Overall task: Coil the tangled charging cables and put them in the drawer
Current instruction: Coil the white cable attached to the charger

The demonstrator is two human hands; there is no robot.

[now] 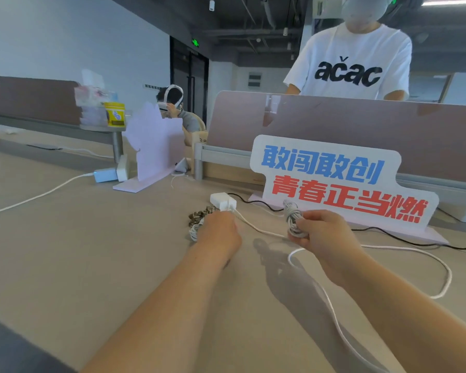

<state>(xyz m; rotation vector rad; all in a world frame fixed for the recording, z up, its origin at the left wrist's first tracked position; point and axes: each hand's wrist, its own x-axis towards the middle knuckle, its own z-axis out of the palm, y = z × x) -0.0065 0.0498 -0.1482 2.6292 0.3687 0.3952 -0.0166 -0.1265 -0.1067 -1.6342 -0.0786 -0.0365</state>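
Right hand (324,234) gripping coiled grey-white braided cable bundle (293,222) just above beige tabletop (92,251), left hand (221,230) low at loose white cable (264,232) beside white square charger brick (222,200), fingers hidden, grasp impossible to tell, brown patterned cable tangle (199,215) just left of it

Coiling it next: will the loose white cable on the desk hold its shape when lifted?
Probably floppy: the white cable lies in slack curves on the desk. It looks thin, likely light. The white charger, seemingly on its end, may drag.
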